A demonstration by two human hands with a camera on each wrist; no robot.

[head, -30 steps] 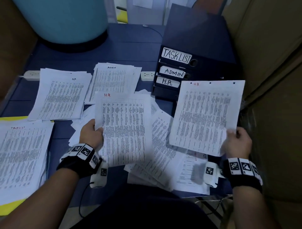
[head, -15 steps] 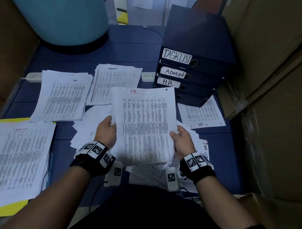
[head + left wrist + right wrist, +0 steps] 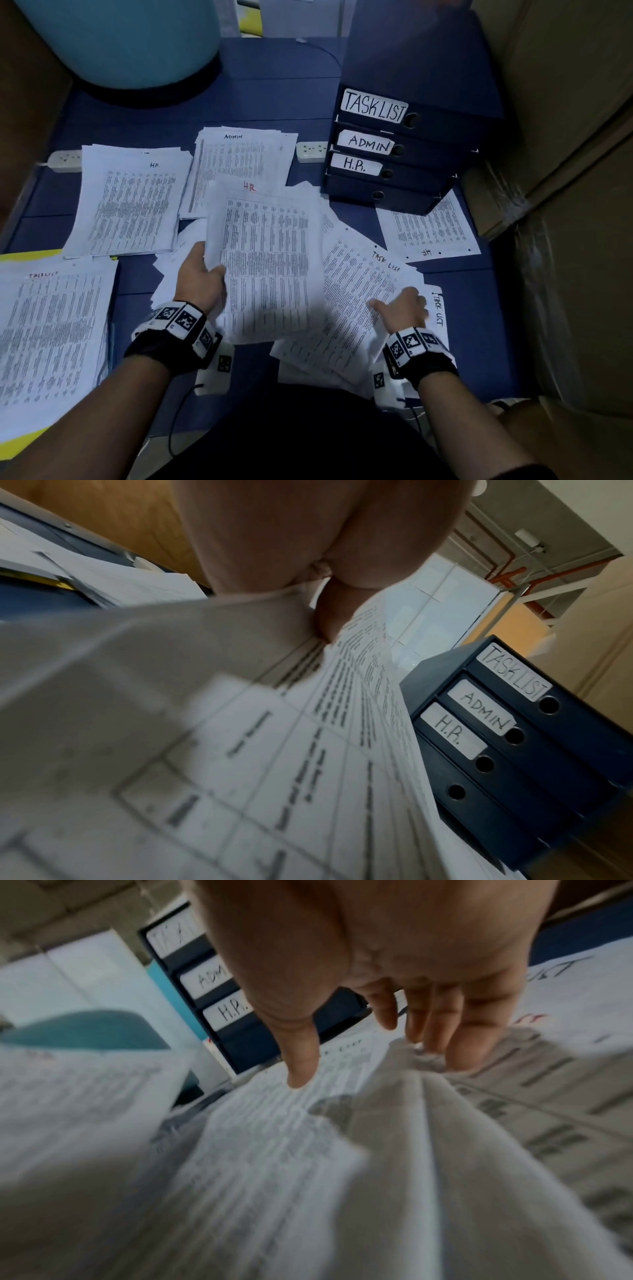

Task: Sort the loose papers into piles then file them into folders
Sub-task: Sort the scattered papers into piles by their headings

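**HR sheets in my left hand, right hand down on the loose heap**

My left hand [image 3: 202, 277] gripped a few printed sheets headed HR [image 3: 263, 260] by their left edge, thumb on top and fingers underneath, holding them tilted above the middle of the blue desk [image 3: 274, 89]. My right hand [image 3: 402, 308] held nothing; its fingers were spread and nearly straight, reaching down onto the loose papers [image 3: 359, 291] heaped at the near edge, where the top sheet read TASK LIST. Whether the fingertips actually touched that sheet I could not tell.

Three sorted piles lay on the desk: an HR pile [image 3: 130, 202] toward the left edge, an ADMIN pile [image 3: 239, 161] just beside it toward the far side, and a TASKLIST pile [image 3: 51, 335] at the near left corner, lying on something yellow. A single HR sheet [image 3: 428, 229] lay turned away from me at the foot of the binders [image 3: 404, 150]. Those four dark blue binders were stacked flat near the right edge, the upper three labelled TASKLIST, ADMIN and H.R. A white power strip [image 3: 311, 151] lay between the ADMIN pile and the binders.
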